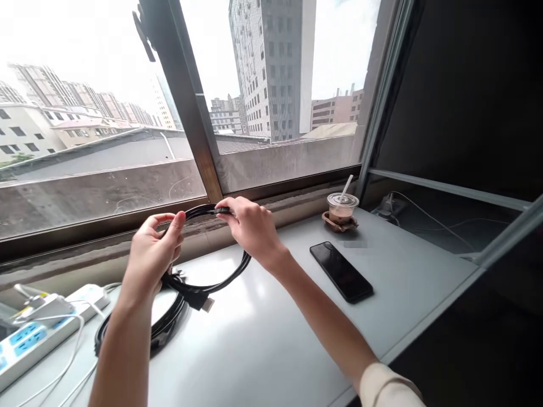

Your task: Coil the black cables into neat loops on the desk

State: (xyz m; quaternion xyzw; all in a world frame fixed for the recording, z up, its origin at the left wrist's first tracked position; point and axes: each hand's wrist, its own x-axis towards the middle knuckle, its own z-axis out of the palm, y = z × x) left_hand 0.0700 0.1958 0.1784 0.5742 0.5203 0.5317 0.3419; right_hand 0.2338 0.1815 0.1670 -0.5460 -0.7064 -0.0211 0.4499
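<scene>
A coiled black HDMI cable (231, 278) is held up above the desk between both hands. My left hand (155, 251) is closed round the left side of the loop, thumb upward. At the top of the loop, the fingers of my right hand (250, 226) pinch the strands by a dark band or plug. One plug (199, 298) with a bare metal end hangs from the bottom of the loop. Below and behind my left forearm lies another black coil of cable (169, 316) on the desk, partly hidden by the arm.
On the left of the white desk (263, 345) lies a power strip (27, 339) with white cords. To the right are a black phone (341, 271) and a lidded drink cup (341, 209) in a brown holder. A window (275, 164) runs behind the desk.
</scene>
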